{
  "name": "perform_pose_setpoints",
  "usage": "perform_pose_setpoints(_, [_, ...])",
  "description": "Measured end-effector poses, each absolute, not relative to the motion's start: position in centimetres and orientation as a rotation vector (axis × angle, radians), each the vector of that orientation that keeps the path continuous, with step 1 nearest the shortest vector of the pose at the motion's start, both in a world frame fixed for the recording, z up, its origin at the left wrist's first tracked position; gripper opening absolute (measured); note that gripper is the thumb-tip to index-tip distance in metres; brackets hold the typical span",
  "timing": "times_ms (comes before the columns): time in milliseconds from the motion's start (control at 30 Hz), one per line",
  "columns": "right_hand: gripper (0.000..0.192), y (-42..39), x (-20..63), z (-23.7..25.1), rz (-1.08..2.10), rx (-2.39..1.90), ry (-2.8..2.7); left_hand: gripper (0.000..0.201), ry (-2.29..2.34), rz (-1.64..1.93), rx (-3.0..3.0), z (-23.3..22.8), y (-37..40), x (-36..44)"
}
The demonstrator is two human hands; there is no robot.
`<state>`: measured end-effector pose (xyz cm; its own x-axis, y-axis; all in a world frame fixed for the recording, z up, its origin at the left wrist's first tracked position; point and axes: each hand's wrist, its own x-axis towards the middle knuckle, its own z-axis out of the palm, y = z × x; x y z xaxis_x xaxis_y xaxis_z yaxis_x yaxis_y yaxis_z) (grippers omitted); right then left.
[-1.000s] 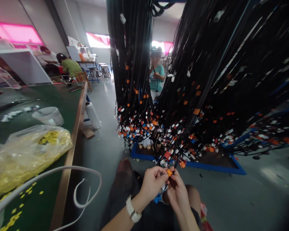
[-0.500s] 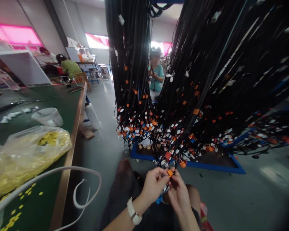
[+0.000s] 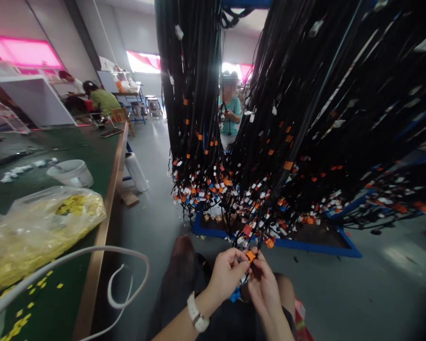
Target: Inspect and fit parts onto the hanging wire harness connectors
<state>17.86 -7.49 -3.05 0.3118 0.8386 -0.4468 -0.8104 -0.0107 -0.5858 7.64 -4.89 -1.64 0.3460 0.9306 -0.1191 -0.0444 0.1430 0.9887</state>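
An orange connector point(image 3: 250, 256) sits between my two hands, low in the middle of the head view. The thumb and fingers of my left hand point(image 3: 228, 271) pinch it from the left. My right hand point(image 3: 263, 279) closes its fingertips on its right side. Just below, a blue connector point(image 3: 235, 294) hangs by my palms, partly covered. Directly above my hands hang black wire harnesses point(image 3: 195, 85) in thick bundles, their ends full of white, orange, red and blue connectors. A red connector point(image 3: 247, 230) and another orange connector point(image 3: 269, 242) dangle close to my fingertips.
A blue frame base point(image 3: 355, 252) stands under the harnesses. On the left, a green table point(image 3: 102, 142) bears a bag of yellow pieces point(image 3: 49, 218), a white cup point(image 3: 71, 173) and a looping white cable point(image 3: 147, 265). A person point(image 3: 230, 113) is beyond the bundles; others sit at far left.
My hands stay almost still around the orange connector. The person beyond the bundles has shifted their hands slightly.
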Motion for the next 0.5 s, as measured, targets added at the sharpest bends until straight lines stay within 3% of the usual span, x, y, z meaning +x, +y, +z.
perform_pose_setpoints(500, [0.024,-7.0,16.9,-2.9,1.214,-0.931,-0.081,0.01,0.917,0.933,1.091,-0.8,-4.1,7.3])
